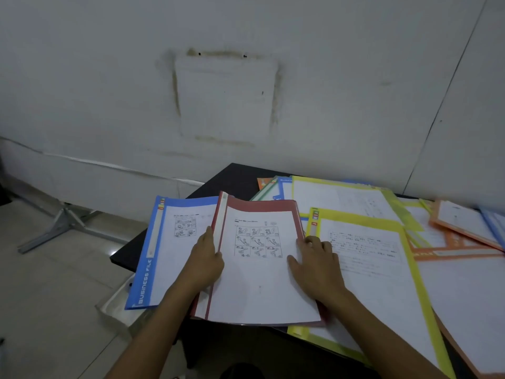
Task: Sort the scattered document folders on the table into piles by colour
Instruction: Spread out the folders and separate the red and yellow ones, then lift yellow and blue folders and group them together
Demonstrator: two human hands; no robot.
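Your left grip [207, 258] and right grip [317, 266] each clamp one side edge of the red folder [259, 283], prob. so it lifts level off the blue folder [164, 242].

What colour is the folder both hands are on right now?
The folder is red; head view, clearest along its top border.

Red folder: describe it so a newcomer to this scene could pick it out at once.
On the black table by the white wall, look at its near left end. The red folder lies there between a blue folder and a yellow folder, with the left hand and right hand holding its side edges. It alone in view has a red border.
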